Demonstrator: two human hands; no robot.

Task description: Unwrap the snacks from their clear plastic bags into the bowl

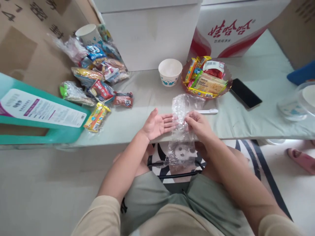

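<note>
The bag [179,106] is transparent and crumpled, so its edges are difficult to follow, and its mouth I cannot make out. A white handle [211,111] shows only its right part; the other end is covered, by the bag or the right hand [197,124], I cannot tell which. The bag lies at nine o'clock from the right fingers, which pinch it near its side, and at three o'clock from the left fingers; its lower part hangs past the edge of the tabletop [145,98]. The left hand [157,125] is released, palm showing, thumb toward twelve o'clock, fingertips toward three; whether they touch the bag is unclear. The left forearm comes from seven o'clock, the right from about five.
</note>
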